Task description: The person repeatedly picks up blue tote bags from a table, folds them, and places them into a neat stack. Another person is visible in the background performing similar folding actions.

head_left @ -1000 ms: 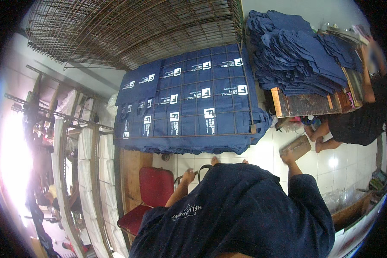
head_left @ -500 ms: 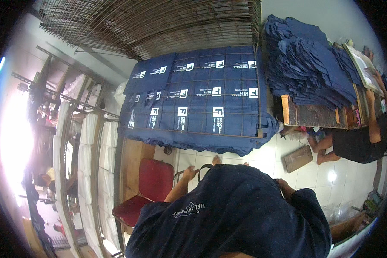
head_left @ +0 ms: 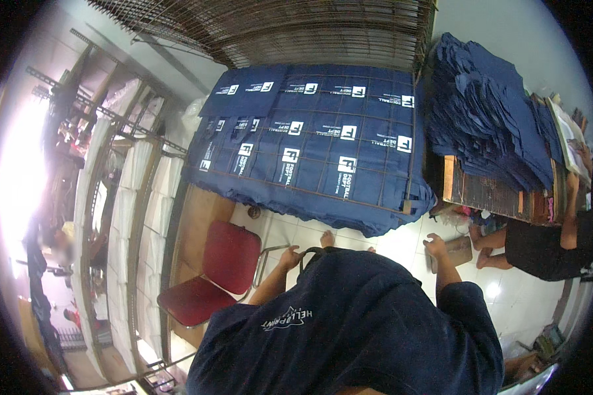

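My left hand (head_left: pixel 288 257) is out in front of my dark blue shirt, its fingers closed at a dark looped strap (head_left: pixel 304 259) beside the shirt's front. Held out to the right over the floor, my right hand (head_left: pixel 435 246) has its fingers apart and nothing visible in it. Ahead of both hands lies a broad spread of dark blue fabric pieces (head_left: pixel 316 153) with white prints, under a wire mesh rack shelf (head_left: pixel 374 201). Neither hand touches the fabric.
More mesh shelves (head_left: pixel 296 29) are raised above the fabric. A red chair (head_left: pixel 229 257) stands at left, near shelving with white stacks (head_left: pixel 122 230). At right, piled blue fabric (head_left: pixel 487 112) covers a wooden table (head_left: pixel 484 194); another person's arm (head_left: pixel 571 204) works at a frame.
My right hand has moved away from my body, outward and forward. My left hand stays near the strap. The view has shifted, so the fabric and right table appear farther right.
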Tool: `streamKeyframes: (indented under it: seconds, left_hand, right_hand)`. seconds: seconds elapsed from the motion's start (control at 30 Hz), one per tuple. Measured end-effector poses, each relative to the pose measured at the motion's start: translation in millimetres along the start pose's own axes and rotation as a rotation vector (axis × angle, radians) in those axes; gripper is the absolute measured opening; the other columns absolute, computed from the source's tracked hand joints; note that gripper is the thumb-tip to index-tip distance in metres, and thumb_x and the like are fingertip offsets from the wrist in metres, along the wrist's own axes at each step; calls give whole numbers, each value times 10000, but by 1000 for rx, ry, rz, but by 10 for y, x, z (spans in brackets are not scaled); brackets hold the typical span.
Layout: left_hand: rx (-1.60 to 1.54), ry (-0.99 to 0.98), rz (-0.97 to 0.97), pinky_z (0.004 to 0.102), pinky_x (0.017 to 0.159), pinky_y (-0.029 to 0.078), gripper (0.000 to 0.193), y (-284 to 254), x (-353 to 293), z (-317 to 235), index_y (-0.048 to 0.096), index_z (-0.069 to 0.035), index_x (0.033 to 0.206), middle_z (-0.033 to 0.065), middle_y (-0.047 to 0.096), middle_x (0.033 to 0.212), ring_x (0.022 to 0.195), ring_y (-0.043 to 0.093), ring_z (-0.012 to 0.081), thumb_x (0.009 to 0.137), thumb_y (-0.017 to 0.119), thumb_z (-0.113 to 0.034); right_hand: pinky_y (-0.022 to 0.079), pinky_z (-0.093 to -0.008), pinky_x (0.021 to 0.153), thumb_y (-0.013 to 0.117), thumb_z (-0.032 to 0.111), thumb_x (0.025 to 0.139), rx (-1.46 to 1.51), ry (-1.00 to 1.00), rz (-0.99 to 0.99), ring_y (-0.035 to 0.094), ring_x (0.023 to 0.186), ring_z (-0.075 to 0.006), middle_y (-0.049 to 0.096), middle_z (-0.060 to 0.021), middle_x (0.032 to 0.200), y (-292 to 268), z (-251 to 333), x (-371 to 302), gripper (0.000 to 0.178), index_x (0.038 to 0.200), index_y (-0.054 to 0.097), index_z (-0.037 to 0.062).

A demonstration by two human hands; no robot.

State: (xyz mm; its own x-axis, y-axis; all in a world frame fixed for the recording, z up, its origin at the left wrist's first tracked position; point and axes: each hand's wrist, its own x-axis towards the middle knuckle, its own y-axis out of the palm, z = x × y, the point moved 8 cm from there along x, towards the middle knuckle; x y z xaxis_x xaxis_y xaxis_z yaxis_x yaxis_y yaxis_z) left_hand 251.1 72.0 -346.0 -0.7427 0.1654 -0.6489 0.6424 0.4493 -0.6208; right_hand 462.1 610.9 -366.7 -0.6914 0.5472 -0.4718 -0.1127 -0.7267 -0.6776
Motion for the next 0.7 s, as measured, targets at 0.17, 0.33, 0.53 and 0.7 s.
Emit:
streamKeyframes:
  seconds: [0.17, 0.33, 0.53, 0.7]
  left_hand:
    - [-2, 56, -17, 362, 780, 461, 611, 155, 248, 284, 507, -39, 1165, 181, 636, 791, 875, 606, 292, 737, 646, -452]
    - [-19, -88, 33, 345, 810, 456, 618, 34, -83, 279, 489, -39, 1191, 157, 649, 850, 889, 612, 252, 727, 662, -409]
    - [23, -140, 59, 371, 902, 417, 624, 142, -41, 574, 481, -66, 1209, 199, 590, 1062, 1071, 527, 310, 740, 642, -443]
    - [73, -11, -6, 372, 840, 442, 640, 19, 23, 324, 478, -51, 1211, 174, 636, 910, 939, 589, 288, 730, 641, -441]
  right_hand:
    - [466, -392, 815, 660, 296, 691, -161, 54, 40, 601, 928, -313, 628, -194, 950, 64, -51, -62, 416, 1059, 588, 115]
    - [449, -400, 835, 644, 326, 696, -203, 44, 52, 592, 947, -313, 635, -163, 955, 141, -234, -120, 389, 1037, 606, 142]
    - [483, -389, 762, 638, 272, 697, -77, -27, 39, 618, 859, -301, 646, -145, 922, 29, -255, -136, 360, 1012, 614, 100]
    - [450, -374, 859, 656, 307, 699, -61, -11, 86, 580, 988, -321, 612, -201, 1016, -78, -219, -151, 426, 1027, 608, 41]
